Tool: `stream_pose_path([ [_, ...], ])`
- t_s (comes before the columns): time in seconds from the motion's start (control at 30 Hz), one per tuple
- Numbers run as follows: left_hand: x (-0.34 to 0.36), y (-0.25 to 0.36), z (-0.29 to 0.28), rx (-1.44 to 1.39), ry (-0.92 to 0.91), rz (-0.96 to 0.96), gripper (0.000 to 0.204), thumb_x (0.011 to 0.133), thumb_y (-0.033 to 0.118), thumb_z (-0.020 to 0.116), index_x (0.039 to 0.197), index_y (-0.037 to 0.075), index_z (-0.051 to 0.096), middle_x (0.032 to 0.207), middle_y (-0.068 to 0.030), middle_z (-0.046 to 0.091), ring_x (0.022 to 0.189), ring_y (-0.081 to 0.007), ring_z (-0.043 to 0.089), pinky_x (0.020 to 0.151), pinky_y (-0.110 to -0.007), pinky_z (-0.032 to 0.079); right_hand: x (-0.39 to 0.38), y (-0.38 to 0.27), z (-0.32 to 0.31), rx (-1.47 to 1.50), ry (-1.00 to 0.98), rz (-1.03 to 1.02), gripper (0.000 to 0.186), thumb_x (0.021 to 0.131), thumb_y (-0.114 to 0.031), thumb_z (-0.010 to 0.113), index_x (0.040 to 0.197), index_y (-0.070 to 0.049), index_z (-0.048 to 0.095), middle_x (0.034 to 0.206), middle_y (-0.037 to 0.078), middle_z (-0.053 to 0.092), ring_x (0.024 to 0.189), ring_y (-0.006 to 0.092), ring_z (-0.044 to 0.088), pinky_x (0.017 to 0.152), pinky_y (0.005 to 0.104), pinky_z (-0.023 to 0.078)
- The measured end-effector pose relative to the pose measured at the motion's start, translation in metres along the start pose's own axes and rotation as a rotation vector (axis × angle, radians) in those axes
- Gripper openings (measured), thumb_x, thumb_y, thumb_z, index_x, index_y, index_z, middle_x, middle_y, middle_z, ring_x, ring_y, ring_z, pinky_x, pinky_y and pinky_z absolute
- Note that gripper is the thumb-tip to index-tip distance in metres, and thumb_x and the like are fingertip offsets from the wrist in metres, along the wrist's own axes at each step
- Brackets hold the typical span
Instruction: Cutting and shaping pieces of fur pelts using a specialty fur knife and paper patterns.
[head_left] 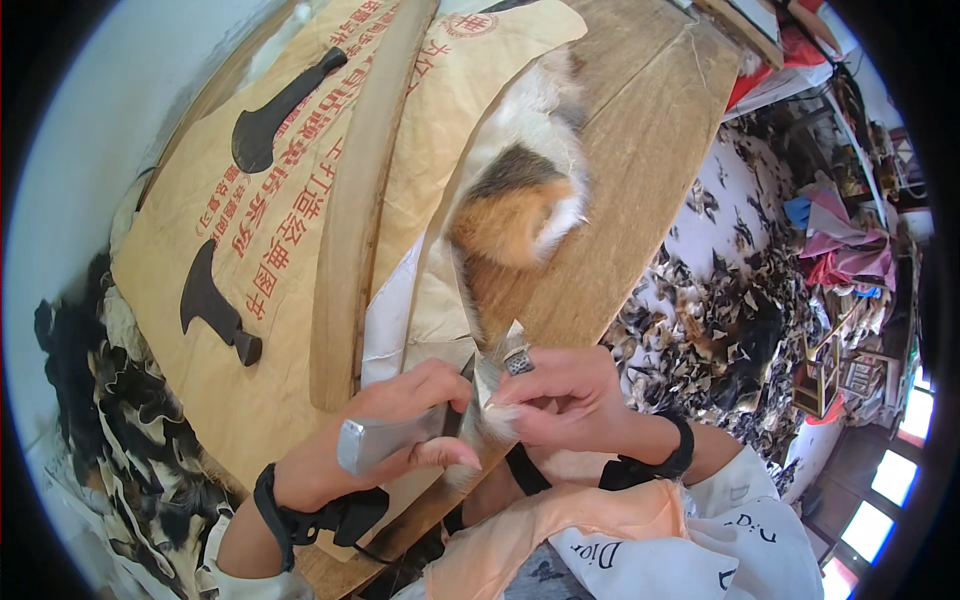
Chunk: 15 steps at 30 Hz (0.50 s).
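Observation:
My left hand (415, 410) is closed around a silver-grey metal tool (378, 444), whose blunt, blocky end sticks out toward the lower left. Close beside it, my right hand (565, 395) pinches the edge of a fur pelt between thumb and fingers. A patterned metal band (517, 358) sits on a right finger. The fur pelt (515, 205), white, orange and black, stretches away from my hands over the board. Its near edge passes between both hands, where the fingers partly hide it.
A wooden board (640, 110) lies beneath, partly covered by brown printed paper (290, 235). A long wooden strip (365, 190) crosses the paper. Two dark curved-blade tools, one far (285, 110) and one nearer (212, 298), rest at left. Fur scraps (730, 320) cover the floor at right.

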<state>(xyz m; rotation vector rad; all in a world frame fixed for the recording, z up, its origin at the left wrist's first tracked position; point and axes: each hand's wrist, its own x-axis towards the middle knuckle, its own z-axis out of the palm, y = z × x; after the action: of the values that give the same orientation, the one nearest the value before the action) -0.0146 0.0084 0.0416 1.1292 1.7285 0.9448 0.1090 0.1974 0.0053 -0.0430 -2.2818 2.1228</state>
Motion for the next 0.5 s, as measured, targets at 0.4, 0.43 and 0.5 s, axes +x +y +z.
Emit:
stream_pose_path([
  [0.4,0.002,-0.005,-0.007,-0.054,0.015,-0.014,0.037,0.083,0.034,0.064,0.099,0.004,0.048,0.083,-0.0075,0.049,0.072,-0.0202,0.050,0.065,-0.030,0.042,0.017,-0.018,-0.029,-0.588,0.146,-0.543,0.026,0.063,-0.003,0.070,0.089,-0.006,0.066,0.076,0.004,0.057,0.070,0.0188,0.054,0.063,0.0279,0.046],
  [0.43,0.001,-0.002,-0.006,-0.048,0.015,-0.004,0.037,0.083,0.034,0.064,0.099,0.004,0.048,0.083,-0.0075,0.049,0.072,-0.0202,0.050,0.065,-0.030,0.042,0.025,-0.008,-0.025,-0.754,0.087,-0.667,0.030,0.059,-0.008,0.069,0.088,-0.008,0.061,0.081,0.005,0.055,0.083,0.0255,0.054,0.077,0.0339,0.046],
  [0.5,-0.002,0.005,-0.001,-0.021,0.061,-0.028,0.031,0.083,0.028,0.065,0.098,0.006,0.048,0.081,-0.0066,0.049,0.070,-0.0178,0.050,0.064,-0.029,0.041,0.023,0.013,-0.018,-0.833,0.021,-0.643,0.028,0.060,-0.009,0.067,0.087,-0.008,0.059,0.083,0.006,0.055,0.087,0.0260,0.054,0.083,0.0360,0.044],
])
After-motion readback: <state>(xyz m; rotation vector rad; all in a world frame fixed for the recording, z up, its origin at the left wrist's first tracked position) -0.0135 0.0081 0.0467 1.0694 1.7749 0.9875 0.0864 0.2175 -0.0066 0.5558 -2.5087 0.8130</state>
